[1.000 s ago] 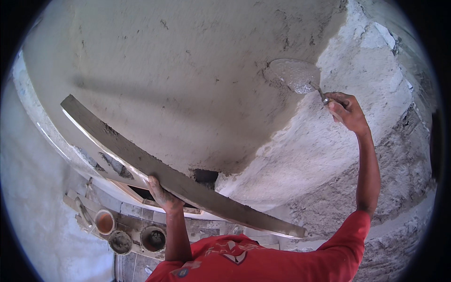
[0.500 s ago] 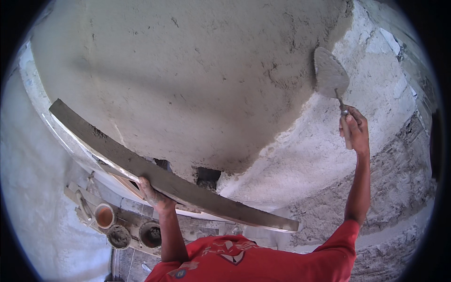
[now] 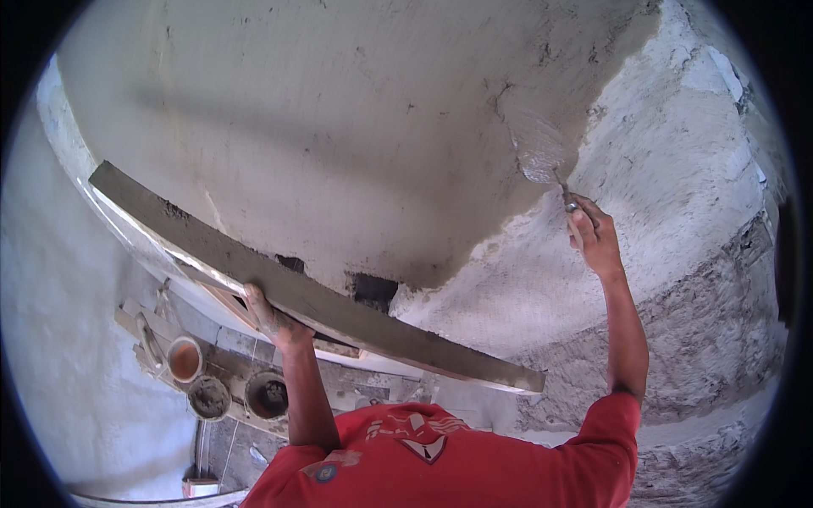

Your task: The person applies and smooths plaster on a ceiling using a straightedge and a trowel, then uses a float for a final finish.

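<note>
My right hand (image 3: 595,237) is closed round the handle of a trowel (image 3: 542,151). The blade, smeared with mortar, lies against the wet grey plaster (image 3: 339,102) on the wall, close to where it borders the rough whitish part (image 3: 660,161). Lower left, my left hand (image 3: 278,320) grips a long straightedge board (image 3: 296,292) from its near side, and the fingers behind the board are hidden. Mortar coats the board's face. It slants across the view from far left to near right, in front of the wall.
Two dark square openings, one a wall box recess (image 3: 373,291), show just beyond the board. At lower left a bucket with orange-brown contents (image 3: 185,360) and two mortar buckets (image 3: 267,395) stand on planks (image 3: 233,364). Bare rough masonry (image 3: 720,296) lies at the right.
My right hand has moved left with the trowel, its blade going from the plaster's border onto the grey plaster. My left hand still holds the board, which has shifted only slightly.
</note>
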Tool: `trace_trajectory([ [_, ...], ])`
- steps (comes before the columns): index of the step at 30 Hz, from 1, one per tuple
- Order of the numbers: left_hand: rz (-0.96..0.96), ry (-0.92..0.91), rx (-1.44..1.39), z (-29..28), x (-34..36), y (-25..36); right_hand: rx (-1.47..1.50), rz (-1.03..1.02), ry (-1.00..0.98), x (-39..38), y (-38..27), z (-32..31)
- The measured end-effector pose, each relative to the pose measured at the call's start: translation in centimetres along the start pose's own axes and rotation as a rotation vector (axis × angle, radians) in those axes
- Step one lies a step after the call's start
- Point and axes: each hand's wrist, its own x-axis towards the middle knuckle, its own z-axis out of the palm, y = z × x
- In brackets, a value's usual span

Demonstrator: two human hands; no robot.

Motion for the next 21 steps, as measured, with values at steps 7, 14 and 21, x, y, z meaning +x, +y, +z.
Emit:
trace_trajectory([
  [7, -0.038, -0.01, -0.022, -3.2, -1.0, 0.8, 0.112, 0.066, 0.034, -5.0, 8.7, -2.8],
  [14, -0.07, 0.23, -0.006, -7.0, -2.1, 0.6, 0.15, 0.073, -0.097, -11.5, 9.6, 1.7],
  [21, -0.057, 0.235, 0.096, -5.6, -4.0, 0.6, 0.21, 0.054, -0.288, -12.3, 7.8, 6.8],
])
